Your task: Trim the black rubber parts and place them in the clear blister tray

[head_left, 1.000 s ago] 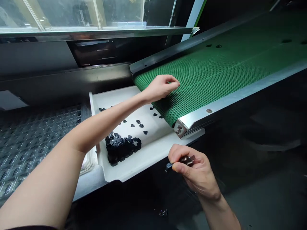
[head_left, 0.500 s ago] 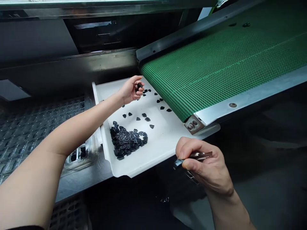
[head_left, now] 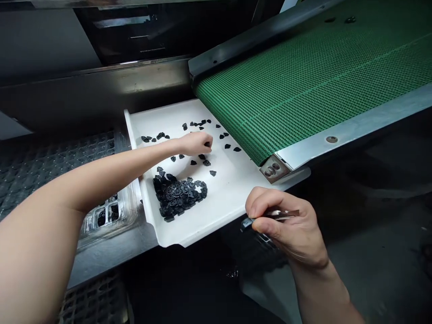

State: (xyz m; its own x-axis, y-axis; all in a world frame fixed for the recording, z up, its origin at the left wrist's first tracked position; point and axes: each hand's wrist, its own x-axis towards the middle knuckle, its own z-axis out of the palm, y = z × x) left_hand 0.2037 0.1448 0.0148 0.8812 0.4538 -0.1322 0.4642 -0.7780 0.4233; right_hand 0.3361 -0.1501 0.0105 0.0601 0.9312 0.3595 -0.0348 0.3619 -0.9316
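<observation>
My left hand (head_left: 197, 143) is closed over the middle of a white tray (head_left: 219, 202), knuckles up. A dark bit shows between its curled fingers, apparently a small black plastic part; most of it is hidden. Loose black plastic parts (head_left: 206, 163) lie around and below this hand. A dense pile of similar parts (head_left: 180, 191) sits at the tray's near left. By the tray's near right edge, my right hand (head_left: 286, 225) pinches a small shiny metal hand tool (head_left: 281, 214). A small dark piece (head_left: 247, 223) sticks out past its thumb and forefinger.
A green mesh conveyor belt (head_left: 286, 90) with a metal side rail (head_left: 354, 130) slopes down to the tray's right side. Two dark parts lie far up the belt. Clear pocketed plastic trays (head_left: 57, 166) stand at left, a few pockets holding black parts, on a metal ledge (head_left: 111, 252).
My left hand has lowered toward the tray and turned from palm visible to knuckles up, its fingers curling in. My right hand keeps the metal tool and has barely moved. The view has shifted slightly.
</observation>
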